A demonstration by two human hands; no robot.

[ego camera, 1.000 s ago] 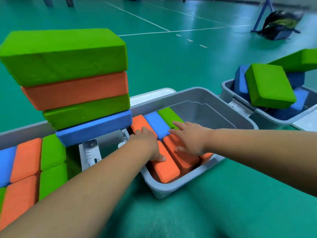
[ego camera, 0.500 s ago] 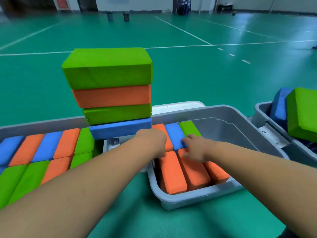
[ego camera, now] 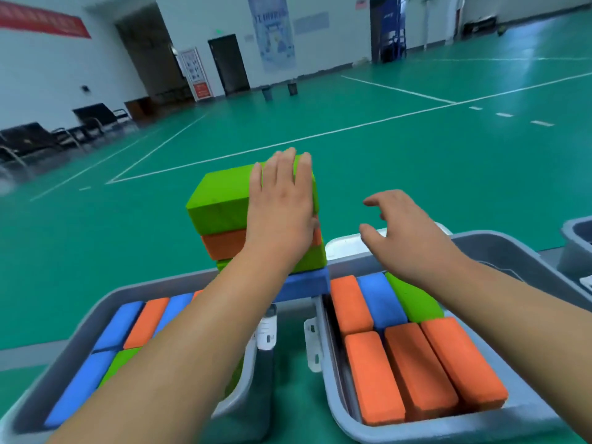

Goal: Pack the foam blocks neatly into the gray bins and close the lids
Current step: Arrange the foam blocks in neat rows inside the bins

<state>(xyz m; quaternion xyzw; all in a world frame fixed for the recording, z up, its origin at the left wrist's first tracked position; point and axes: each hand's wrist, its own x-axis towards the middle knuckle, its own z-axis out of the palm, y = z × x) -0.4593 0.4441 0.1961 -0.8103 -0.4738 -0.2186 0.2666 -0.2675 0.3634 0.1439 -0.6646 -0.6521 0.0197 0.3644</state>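
Observation:
Between two gray bins rises a stack of foam blocks: a green block (ego camera: 221, 200) on top, an orange one (ego camera: 222, 246), another green, and a blue one (ego camera: 304, 283) at the bottom. My left hand (ego camera: 282, 200) lies flat with straight fingers on the right end of the top green block. My right hand (ego camera: 403, 235) hovers empty to the right of the stack, fingers spread and slightly bent. The right gray bin (ego camera: 499, 424) holds orange, blue and green blocks lying in rows. The left gray bin (ego camera: 250, 376) is filled with blue, orange and green blocks.
A white lid (ego camera: 346, 246) lies behind the right bin. Part of a third gray bin (ego camera: 576, 248) shows at the right edge. Green sports floor stretches beyond, with black chairs (ego camera: 48, 139) along the far left wall.
Both hands have lifted out of the right bin. My left hand rose onto the top green block of the stack; my right hand now hangs in the air beside it. The camera tilted up.

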